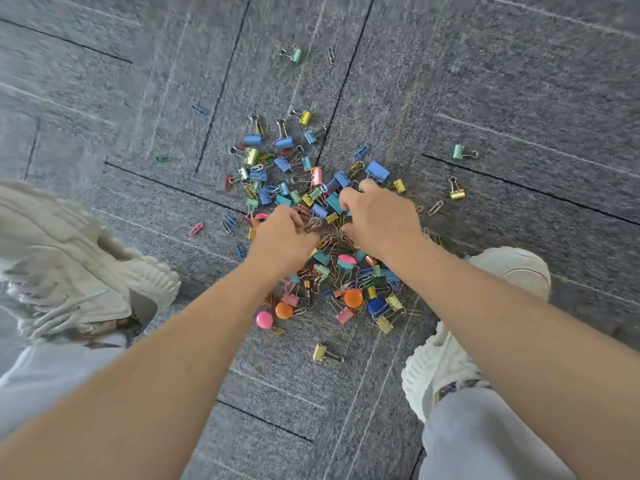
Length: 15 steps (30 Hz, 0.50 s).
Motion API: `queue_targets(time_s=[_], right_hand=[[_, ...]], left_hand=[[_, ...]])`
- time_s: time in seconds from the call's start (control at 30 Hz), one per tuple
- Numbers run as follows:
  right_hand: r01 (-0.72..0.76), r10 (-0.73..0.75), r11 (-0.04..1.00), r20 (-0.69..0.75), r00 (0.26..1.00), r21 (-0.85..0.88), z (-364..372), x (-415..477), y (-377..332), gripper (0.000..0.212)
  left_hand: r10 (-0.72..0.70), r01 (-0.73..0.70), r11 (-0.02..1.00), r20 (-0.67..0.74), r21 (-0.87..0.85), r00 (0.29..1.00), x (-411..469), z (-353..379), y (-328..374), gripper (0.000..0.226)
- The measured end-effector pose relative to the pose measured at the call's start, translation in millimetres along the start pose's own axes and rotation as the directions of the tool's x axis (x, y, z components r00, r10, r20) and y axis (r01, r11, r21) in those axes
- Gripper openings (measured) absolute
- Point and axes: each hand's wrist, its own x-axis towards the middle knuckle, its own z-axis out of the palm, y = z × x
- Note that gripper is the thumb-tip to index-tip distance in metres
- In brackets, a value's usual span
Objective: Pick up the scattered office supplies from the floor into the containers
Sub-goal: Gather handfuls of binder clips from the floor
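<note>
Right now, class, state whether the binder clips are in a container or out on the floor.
Out: the binder clips lie scattered across the grey carpet, and no container shows in view.

You're looking at what seems an office floor: grey carpet tiles with dark seams, coloured binder clips and paper clips strewn across them

So it's one big heap of small coloured metal binder clips, blue, teal, gold and pink, tangled up with wire paper clips on the grey carpet floor. At the near edge sit a few round flat discs: two orange, one pink, one blue. Strays lie well apart from the heap: a mint binder clip far out, a gold binder clip to the right, and a pink paper clip on the left.
</note>
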Motion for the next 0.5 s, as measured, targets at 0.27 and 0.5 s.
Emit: queue_targets(time_s=[0.27, 0.5], right_hand=[[-0.014, 0.015, 0.998, -0.023, 1.0, 0.063, -2.4, -12.9, 36.1, 0.006], [-0.121, 0.142, 0.946, -0.049, 0.989, 0.3, -6.4, -28.0, 60.2, 0.019]], left_hand=[[0.061, -0.059, 0.998, -0.061, 0.032, 0.996, 14.8, -13.1, 28.9, 0.017], [0.233, -0.214, 0.949, -0.054, 0.231, 0.971, 22.7, -2.2, 45.1, 0.019]])
